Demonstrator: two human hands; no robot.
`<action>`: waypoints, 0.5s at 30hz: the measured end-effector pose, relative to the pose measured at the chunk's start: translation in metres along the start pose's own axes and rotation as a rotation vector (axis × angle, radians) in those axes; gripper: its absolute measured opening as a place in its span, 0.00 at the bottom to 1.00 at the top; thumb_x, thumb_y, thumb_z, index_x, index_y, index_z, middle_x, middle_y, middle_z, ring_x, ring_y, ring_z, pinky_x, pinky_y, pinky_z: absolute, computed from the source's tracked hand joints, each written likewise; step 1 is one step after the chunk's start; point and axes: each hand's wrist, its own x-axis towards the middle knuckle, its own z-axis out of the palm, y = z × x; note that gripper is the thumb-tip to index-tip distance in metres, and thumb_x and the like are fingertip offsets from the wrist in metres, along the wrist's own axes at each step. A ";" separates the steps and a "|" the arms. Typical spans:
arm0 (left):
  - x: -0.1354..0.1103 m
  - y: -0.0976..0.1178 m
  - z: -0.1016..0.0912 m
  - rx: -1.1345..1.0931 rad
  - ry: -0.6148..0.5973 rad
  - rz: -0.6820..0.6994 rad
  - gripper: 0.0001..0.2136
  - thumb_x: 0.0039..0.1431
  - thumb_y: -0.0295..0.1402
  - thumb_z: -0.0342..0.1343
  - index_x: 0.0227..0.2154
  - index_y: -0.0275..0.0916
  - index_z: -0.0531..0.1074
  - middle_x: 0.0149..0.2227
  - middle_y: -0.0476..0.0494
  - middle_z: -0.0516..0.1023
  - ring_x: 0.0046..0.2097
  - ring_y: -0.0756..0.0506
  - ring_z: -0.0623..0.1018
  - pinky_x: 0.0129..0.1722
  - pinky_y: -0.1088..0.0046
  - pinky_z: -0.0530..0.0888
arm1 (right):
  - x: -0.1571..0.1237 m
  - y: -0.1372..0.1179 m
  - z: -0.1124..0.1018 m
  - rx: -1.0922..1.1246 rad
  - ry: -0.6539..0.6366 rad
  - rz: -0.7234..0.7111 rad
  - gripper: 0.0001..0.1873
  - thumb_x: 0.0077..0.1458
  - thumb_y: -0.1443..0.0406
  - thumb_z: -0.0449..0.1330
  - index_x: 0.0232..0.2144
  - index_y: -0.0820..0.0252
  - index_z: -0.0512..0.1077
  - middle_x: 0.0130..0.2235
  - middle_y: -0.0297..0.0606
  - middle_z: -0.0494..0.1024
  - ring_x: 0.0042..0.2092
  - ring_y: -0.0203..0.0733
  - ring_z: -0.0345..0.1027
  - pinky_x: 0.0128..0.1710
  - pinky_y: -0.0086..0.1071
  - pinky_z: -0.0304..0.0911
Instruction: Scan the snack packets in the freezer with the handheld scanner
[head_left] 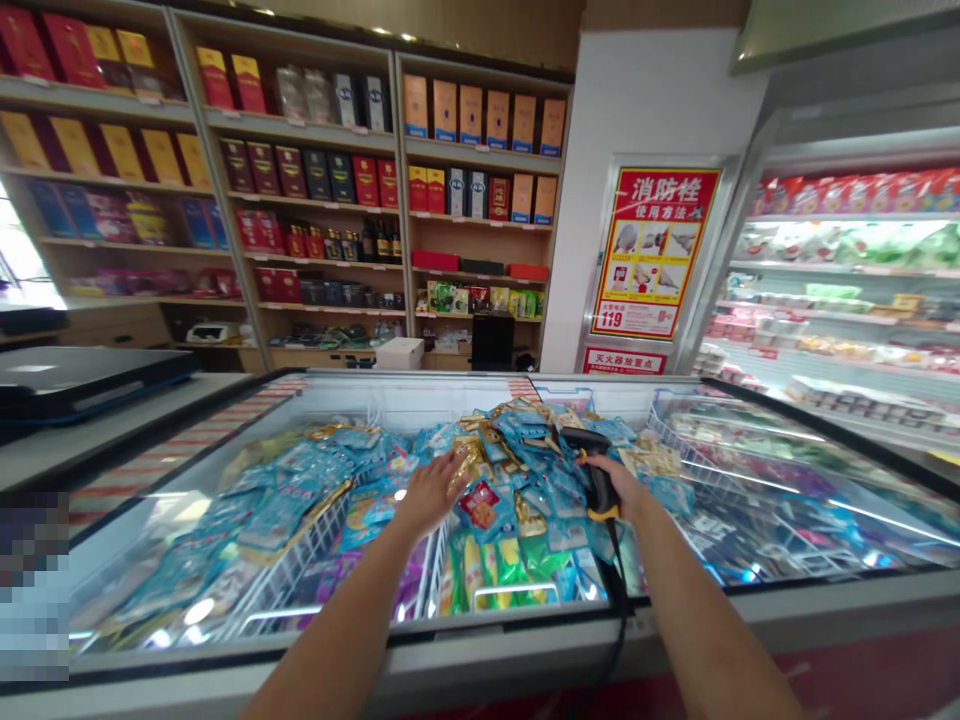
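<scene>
Blur softens the print on the blue packets, and those deep in the freezer lie buried under others. The left hand is smeared too; whether its fingers pinch a gold packet cannot be told. Most of the right hand's fingers are hidden around the scanner's grip, and the cable fades into shade below the freezer's front edge. Both forearms run out of view at the bottom. Pixelation masks whatever stands by the front left corner. Beyond the right edge, the chilled shelves are cut off, their labels illegible.
</scene>
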 end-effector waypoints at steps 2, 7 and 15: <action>0.000 -0.001 0.000 0.010 0.013 -0.006 0.19 0.61 0.44 0.48 0.53 0.51 0.71 0.59 0.43 0.68 0.60 0.39 0.67 0.58 0.58 0.61 | -0.002 0.005 0.008 -0.005 -0.023 -0.012 0.13 0.44 0.59 0.64 0.33 0.60 0.73 0.17 0.29 0.71 0.16 0.36 0.62 0.17 0.30 0.60; 0.000 -0.004 -0.003 -0.017 0.033 -0.012 0.20 0.65 0.43 0.40 0.48 0.45 0.74 0.53 0.42 0.74 0.56 0.42 0.70 0.57 0.62 0.62 | -0.011 0.017 0.023 -0.019 -0.040 -0.023 0.13 0.44 0.59 0.66 0.31 0.59 0.71 0.17 0.28 0.69 0.17 0.36 0.63 0.17 0.32 0.63; -0.002 -0.003 -0.006 -0.055 0.173 -0.122 0.17 0.64 0.42 0.42 0.41 0.43 0.75 0.46 0.41 0.77 0.50 0.42 0.74 0.54 0.65 0.66 | -0.027 0.029 0.043 -0.021 -0.026 -0.093 0.15 0.41 0.59 0.68 0.28 0.59 0.69 0.18 0.26 0.67 0.18 0.36 0.64 0.19 0.33 0.66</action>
